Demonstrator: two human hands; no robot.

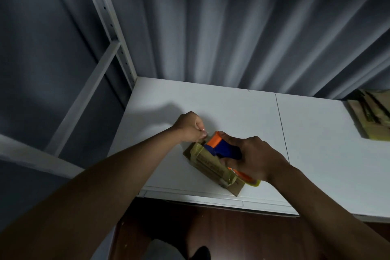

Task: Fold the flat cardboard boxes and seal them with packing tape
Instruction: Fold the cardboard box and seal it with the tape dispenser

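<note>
A small folded cardboard box (213,167) lies on the white table (316,143), with yellowish tape across its top and ends. My right hand (253,157) grips an orange and blue tape dispenser (219,145) and holds it on the box's far end. My left hand (190,126) pinches the loose end of the tape just beyond the dispenser's orange head. The tape roll (253,182) shows as a yellow edge under my right wrist.
A stack of flat cardboard boxes (371,116) lies at the table's far right edge. A grey curtain hangs behind the table. A white metal shelf frame (105,17) stands at the left. Dark wooden floor lies below the table's front edge.
</note>
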